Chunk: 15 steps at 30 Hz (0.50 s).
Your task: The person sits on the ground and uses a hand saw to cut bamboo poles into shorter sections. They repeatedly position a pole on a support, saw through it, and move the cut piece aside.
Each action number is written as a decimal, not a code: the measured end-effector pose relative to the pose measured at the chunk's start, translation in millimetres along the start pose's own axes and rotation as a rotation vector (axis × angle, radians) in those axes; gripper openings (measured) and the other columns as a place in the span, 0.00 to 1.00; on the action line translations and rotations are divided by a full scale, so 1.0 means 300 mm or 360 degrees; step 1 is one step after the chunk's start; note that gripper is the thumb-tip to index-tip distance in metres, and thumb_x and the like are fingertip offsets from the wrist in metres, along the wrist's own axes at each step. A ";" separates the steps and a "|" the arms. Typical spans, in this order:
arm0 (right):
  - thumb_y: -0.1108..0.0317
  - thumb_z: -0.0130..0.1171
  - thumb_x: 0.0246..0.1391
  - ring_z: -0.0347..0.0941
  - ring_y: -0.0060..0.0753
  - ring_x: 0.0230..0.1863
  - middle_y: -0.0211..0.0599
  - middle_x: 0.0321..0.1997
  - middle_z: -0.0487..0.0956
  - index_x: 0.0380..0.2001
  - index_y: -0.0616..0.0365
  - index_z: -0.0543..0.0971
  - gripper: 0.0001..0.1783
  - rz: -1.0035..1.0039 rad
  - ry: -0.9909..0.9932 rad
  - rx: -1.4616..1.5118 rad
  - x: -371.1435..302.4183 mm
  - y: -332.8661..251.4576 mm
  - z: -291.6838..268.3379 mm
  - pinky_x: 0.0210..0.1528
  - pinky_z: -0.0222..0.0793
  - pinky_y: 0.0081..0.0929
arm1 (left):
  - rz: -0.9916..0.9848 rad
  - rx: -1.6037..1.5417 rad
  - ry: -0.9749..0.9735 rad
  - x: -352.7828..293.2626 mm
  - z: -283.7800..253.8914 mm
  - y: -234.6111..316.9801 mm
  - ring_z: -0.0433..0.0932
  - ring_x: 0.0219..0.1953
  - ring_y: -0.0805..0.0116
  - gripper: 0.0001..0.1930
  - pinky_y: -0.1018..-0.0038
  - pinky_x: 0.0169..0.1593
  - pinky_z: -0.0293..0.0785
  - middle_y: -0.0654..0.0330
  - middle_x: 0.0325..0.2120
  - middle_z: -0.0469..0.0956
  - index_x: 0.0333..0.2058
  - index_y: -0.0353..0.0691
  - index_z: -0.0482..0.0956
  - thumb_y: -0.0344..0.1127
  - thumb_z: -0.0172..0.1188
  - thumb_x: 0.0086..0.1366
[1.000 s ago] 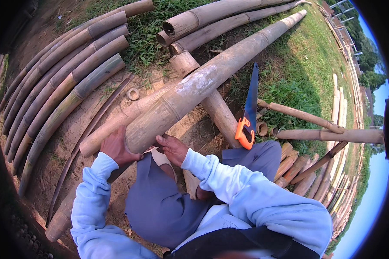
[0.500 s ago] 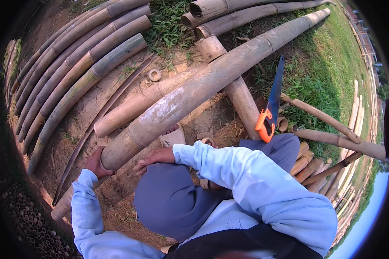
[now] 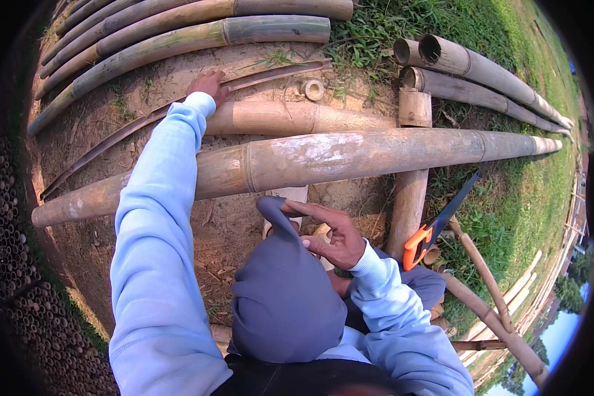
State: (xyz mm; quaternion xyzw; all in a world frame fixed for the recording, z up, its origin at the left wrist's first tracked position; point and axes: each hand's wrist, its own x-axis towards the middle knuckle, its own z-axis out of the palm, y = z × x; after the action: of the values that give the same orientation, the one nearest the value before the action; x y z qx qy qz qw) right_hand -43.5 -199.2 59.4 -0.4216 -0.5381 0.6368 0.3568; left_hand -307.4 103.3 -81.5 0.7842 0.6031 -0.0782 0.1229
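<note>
My left hand (image 3: 208, 87) reaches out past the poles and closes over the middle of a long, thin split bamboo strip (image 3: 124, 128) on the ground. A thick bamboo pole (image 3: 369, 153), whitish in one patch, lies crosswise in front of my knees, touched by neither hand. My right hand (image 3: 336, 236) is at my raised knee, its fingertips pinching up a fold of my dark grey trouser cloth (image 3: 285, 290). An orange-handled handsaw (image 3: 418, 247) leans blade up against a bamboo post to the right.
A shorter bamboo pole (image 3: 270, 118) lies behind the thick one. A bamboo crosspiece (image 3: 408, 204) runs beneath it. A cut bamboo ring (image 3: 313, 90) sits on the dirt. Long poles (image 3: 198, 36) line the far left; more poles (image 3: 468, 63) lie on grass at the far right.
My left hand has left the thick pole and stretched forward to the split strip. My right hand has moved from beside the pole back to my knee. The view has turned.
</note>
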 end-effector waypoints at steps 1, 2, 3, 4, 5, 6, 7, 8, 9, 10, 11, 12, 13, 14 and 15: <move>0.58 0.66 0.55 0.72 0.46 0.63 0.54 0.60 0.76 0.65 0.64 0.69 0.38 -0.0007 0.0050 0.0007 -0.008 -0.016 -0.017 0.67 0.61 0.40 | -0.0059 0.0052 -0.0055 0.035 0.016 0.019 0.76 0.56 0.52 0.19 0.57 0.60 0.70 0.52 0.53 0.77 0.53 0.46 0.77 0.41 0.60 0.64; 0.59 0.66 0.55 0.73 0.46 0.62 0.54 0.59 0.77 0.64 0.64 0.69 0.37 -0.0004 0.0091 -0.0027 -0.015 -0.027 -0.033 0.67 0.62 0.40 | -0.0058 0.0102 -0.0124 0.062 0.029 0.033 0.76 0.56 0.52 0.17 0.58 0.59 0.70 0.53 0.52 0.78 0.51 0.46 0.78 0.40 0.60 0.64; 0.59 0.66 0.55 0.74 0.45 0.61 0.54 0.58 0.78 0.64 0.65 0.70 0.36 0.0007 0.0146 -0.0050 -0.022 -0.036 -0.052 0.67 0.62 0.40 | -0.0056 0.0159 -0.0199 0.084 0.038 0.042 0.76 0.56 0.53 0.16 0.58 0.59 0.70 0.53 0.51 0.78 0.50 0.47 0.80 0.38 0.60 0.63; 0.60 0.66 0.55 0.75 0.45 0.60 0.53 0.56 0.79 0.63 0.66 0.70 0.36 -0.0027 0.0185 -0.0072 -0.028 -0.045 -0.067 0.67 0.62 0.39 | -0.0055 0.0225 -0.0263 0.096 0.047 0.045 0.77 0.56 0.54 0.15 0.58 0.59 0.69 0.54 0.50 0.79 0.48 0.47 0.81 0.36 0.60 0.62; 0.69 0.68 0.53 0.76 0.43 0.59 0.53 0.55 0.80 0.62 0.64 0.72 0.33 -0.0061 0.0216 -0.0134 -0.026 -0.053 -0.086 0.64 0.66 0.36 | -0.0074 0.0265 -0.0233 0.096 0.059 0.051 0.77 0.55 0.54 0.13 0.59 0.59 0.68 0.54 0.48 0.81 0.45 0.47 0.83 0.33 0.58 0.61; 0.69 0.68 0.53 0.76 0.42 0.58 0.52 0.54 0.80 0.62 0.64 0.72 0.33 -0.0091 0.0239 -0.0214 -0.021 -0.061 -0.103 0.63 0.67 0.35 | -0.0024 0.0301 -0.0173 0.093 0.064 0.050 0.77 0.55 0.54 0.13 0.59 0.59 0.69 0.54 0.48 0.80 0.44 0.48 0.83 0.33 0.57 0.62; 0.70 0.68 0.53 0.77 0.42 0.57 0.51 0.54 0.81 0.62 0.63 0.72 0.33 -0.0118 0.0265 -0.0290 -0.012 -0.072 -0.119 0.62 0.67 0.34 | 0.0028 0.0352 -0.0099 0.084 0.065 0.048 0.78 0.54 0.54 0.13 0.59 0.59 0.69 0.54 0.48 0.80 0.44 0.48 0.83 0.33 0.57 0.62; 0.70 0.68 0.53 0.77 0.42 0.56 0.50 0.53 0.81 0.62 0.63 0.72 0.33 -0.0147 0.0292 -0.0360 0.005 -0.086 -0.134 0.61 0.68 0.34 | 0.0079 0.0402 -0.0065 0.070 0.058 0.043 0.78 0.54 0.54 0.13 0.58 0.58 0.69 0.53 0.48 0.80 0.44 0.49 0.83 0.32 0.56 0.63; 0.70 0.69 0.52 0.78 0.41 0.55 0.49 0.52 0.82 0.62 0.63 0.72 0.33 -0.0215 0.0334 -0.0513 0.028 -0.103 -0.153 0.59 0.70 0.33 | 0.0151 0.0394 0.0103 0.043 0.047 0.036 0.77 0.54 0.55 0.14 0.57 0.59 0.68 0.52 0.45 0.80 0.47 0.51 0.81 0.33 0.54 0.64; 0.71 0.69 0.51 0.78 0.42 0.55 0.49 0.52 0.81 0.62 0.62 0.72 0.34 -0.0258 0.0383 -0.0673 0.057 -0.123 -0.171 0.58 0.70 0.33 | 0.0206 0.0323 0.0264 0.022 0.021 0.030 0.78 0.51 0.53 0.12 0.56 0.55 0.71 0.52 0.44 0.79 0.46 0.48 0.77 0.33 0.55 0.64; 0.71 0.70 0.51 0.77 0.44 0.56 0.49 0.52 0.81 0.62 0.62 0.72 0.34 -0.0346 0.0429 -0.0823 0.090 -0.146 -0.188 0.58 0.70 0.34 | 0.0236 0.0248 0.0324 -0.002 -0.018 0.024 0.79 0.48 0.50 0.12 0.55 0.51 0.73 0.53 0.42 0.79 0.46 0.46 0.74 0.32 0.56 0.63; 0.70 0.70 0.50 0.76 0.47 0.57 0.49 0.53 0.80 0.62 0.61 0.72 0.35 -0.0485 0.0484 -0.1083 0.130 -0.170 -0.207 0.59 0.70 0.37 | 0.0267 0.0129 0.0367 -0.029 -0.064 0.027 0.80 0.46 0.49 0.12 0.54 0.47 0.74 0.53 0.40 0.78 0.46 0.46 0.71 0.33 0.56 0.63; 0.70 0.71 0.49 0.75 0.49 0.58 0.49 0.55 0.79 0.62 0.60 0.72 0.35 -0.0633 0.0514 -0.1322 0.171 -0.196 -0.222 0.59 0.69 0.39 | 0.0254 0.0016 0.0371 -0.067 -0.114 0.033 0.80 0.43 0.48 0.12 0.53 0.44 0.76 0.52 0.38 0.78 0.46 0.46 0.69 0.33 0.56 0.64; 0.68 0.71 0.48 0.70 0.53 0.63 0.47 0.59 0.77 0.62 0.58 0.73 0.36 -0.0726 0.0546 -0.1640 0.205 -0.227 -0.232 0.64 0.65 0.44 | 0.0389 -0.0049 0.0533 -0.122 -0.153 0.054 0.81 0.39 0.47 0.12 0.53 0.39 0.77 0.53 0.36 0.78 0.46 0.46 0.68 0.31 0.55 0.64; 0.65 0.71 0.48 0.64 0.52 0.68 0.45 0.64 0.73 0.63 0.56 0.72 0.38 -0.0766 0.0533 -0.1882 0.245 -0.254 -0.239 0.69 0.57 0.47 | 0.0551 -0.0065 0.0686 -0.188 -0.190 0.079 0.81 0.39 0.48 0.12 0.56 0.39 0.77 0.54 0.36 0.78 0.46 0.45 0.68 0.30 0.54 0.64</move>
State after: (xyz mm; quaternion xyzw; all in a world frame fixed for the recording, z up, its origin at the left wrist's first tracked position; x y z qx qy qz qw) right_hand -6.0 -92.3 118.4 -0.5079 -0.8135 0.0623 0.2764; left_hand -300.7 61.5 -9.3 0.8715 0.4739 0.1247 0.0191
